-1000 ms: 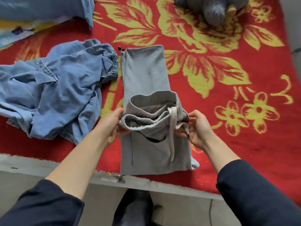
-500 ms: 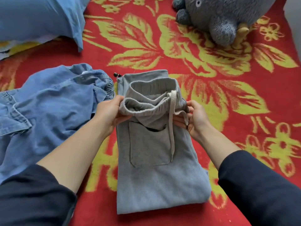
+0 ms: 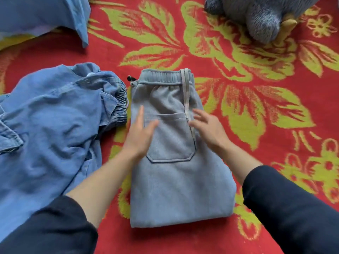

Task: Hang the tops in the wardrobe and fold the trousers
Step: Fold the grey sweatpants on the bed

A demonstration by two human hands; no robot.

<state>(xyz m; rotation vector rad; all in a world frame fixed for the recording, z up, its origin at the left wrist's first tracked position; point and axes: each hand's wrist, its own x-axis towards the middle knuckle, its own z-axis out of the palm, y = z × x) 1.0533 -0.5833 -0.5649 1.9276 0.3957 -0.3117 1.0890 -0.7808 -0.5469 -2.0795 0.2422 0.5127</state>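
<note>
Grey trousers (image 3: 176, 149) lie folded into a compact block on the red flowered bed cover (image 3: 275, 110), just beside a crumpled denim garment (image 3: 55, 129) on the left. Only the head view shows the scene. Both hands are open and grip nothing: the left hand (image 3: 140, 136) rests flat on the fold by the pocket (image 3: 170, 138), the right hand (image 3: 209, 129) hovers or presses with spread fingers near the drawstring (image 3: 186, 94); blur hides whether it touches.

To do this well, I would press outward from the middle with flat palms, square the edges, and tuck the drawstring in so nothing trails.

Long axis runs away from the person, waistband (image 3: 165, 76) at the far end, folded edge nearest, tilted slightly rightward toward the near end.
</note>
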